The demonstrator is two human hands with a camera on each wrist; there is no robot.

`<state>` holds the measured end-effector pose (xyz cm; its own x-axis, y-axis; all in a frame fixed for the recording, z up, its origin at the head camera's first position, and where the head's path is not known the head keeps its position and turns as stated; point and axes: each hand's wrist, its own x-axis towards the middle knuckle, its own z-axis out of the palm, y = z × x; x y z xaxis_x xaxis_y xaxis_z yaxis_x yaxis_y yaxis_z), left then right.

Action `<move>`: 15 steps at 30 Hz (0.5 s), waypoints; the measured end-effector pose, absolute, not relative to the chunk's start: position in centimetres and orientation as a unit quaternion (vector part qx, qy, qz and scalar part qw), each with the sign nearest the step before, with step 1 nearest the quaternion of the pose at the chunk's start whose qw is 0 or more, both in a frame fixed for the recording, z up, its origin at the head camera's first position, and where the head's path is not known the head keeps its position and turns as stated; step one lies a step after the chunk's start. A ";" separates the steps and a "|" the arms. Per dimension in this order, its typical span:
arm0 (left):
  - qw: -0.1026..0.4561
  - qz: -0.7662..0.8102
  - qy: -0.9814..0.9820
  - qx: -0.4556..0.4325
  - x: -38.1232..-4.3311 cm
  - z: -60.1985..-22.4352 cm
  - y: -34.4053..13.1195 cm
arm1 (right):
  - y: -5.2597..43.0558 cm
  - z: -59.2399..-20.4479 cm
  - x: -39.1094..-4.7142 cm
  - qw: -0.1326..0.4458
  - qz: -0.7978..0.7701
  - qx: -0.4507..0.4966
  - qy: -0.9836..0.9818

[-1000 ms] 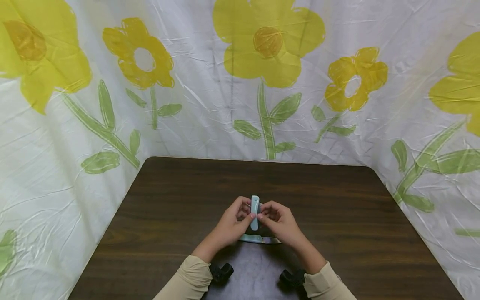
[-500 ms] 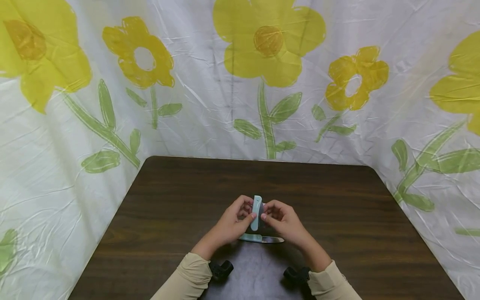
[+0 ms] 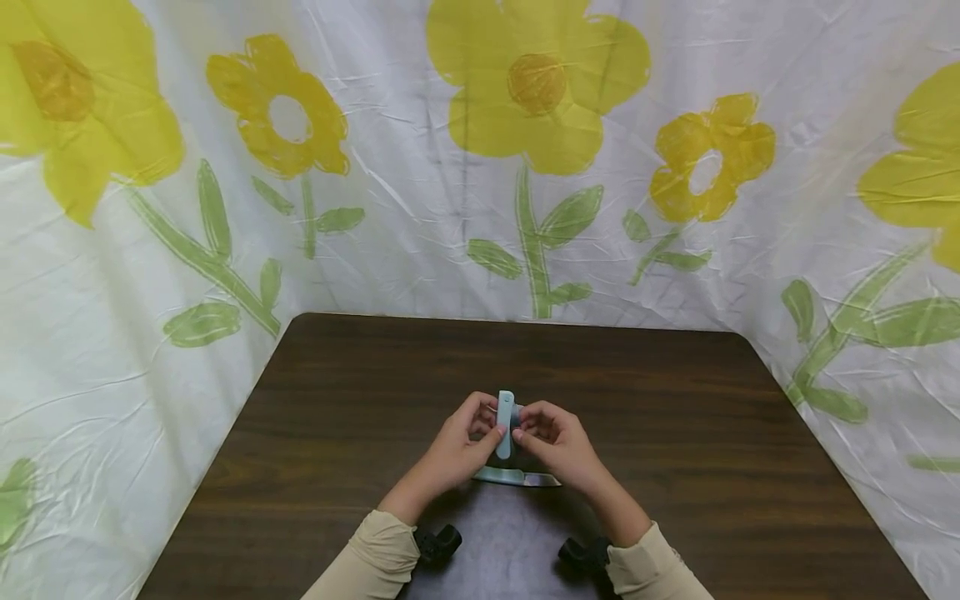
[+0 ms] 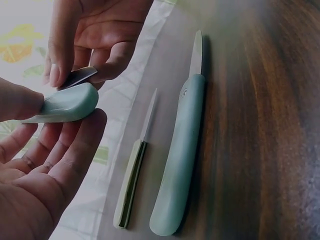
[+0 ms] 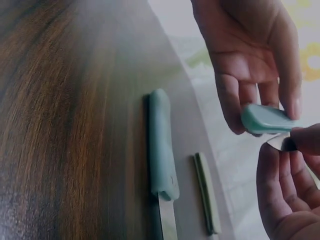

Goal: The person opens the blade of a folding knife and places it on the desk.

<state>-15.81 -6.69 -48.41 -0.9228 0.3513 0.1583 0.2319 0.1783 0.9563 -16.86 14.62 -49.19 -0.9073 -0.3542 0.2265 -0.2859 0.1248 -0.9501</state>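
Between both hands, above the table, is a folding knife (image 3: 505, 425) with a pale teal handle. My left hand (image 3: 465, 437) pinches the handle between thumb and fingers. Thumb and fingers of my right hand (image 3: 558, 437) pinch the dark, partly unfolded blade (image 4: 79, 76) at the handle's right side. Below the hands, a larger teal-handled knife (image 4: 180, 155) lies on the table with its blade out. Beside it lies a slimmer pale green-handled knife (image 4: 131, 185), blade also out; the hands seem to hide it in the head view.
The dark wood-grain table (image 3: 360, 375) extends around the hands. A white curtain (image 3: 405, 250) with painted yellow flowers hangs behind it and along both sides. A black wrist camera (image 3: 438, 543) sits at the left cuff, and another black camera (image 3: 583, 554) at the right.
The right hand drew slightly away to the right half a second ago, then came back toward the left hand. The held knife tilted right, then returned nearly upright, a little further left.
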 end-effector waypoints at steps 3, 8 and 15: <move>0.053 0.624 0.756 0.193 -15.8 -48.5 -6.6 | 14.4 -49.2 -16.8 0.023 -0.631 -0.210 0.746; 0.054 0.630 0.749 0.196 -15.7 -48.7 -6.6 | 14.2 -49.3 -16.7 0.028 -0.638 -0.204 0.742; 0.054 0.630 0.749 0.198 -15.7 -48.7 -6.7 | 14.0 -49.3 -16.8 0.032 -0.639 -0.201 0.741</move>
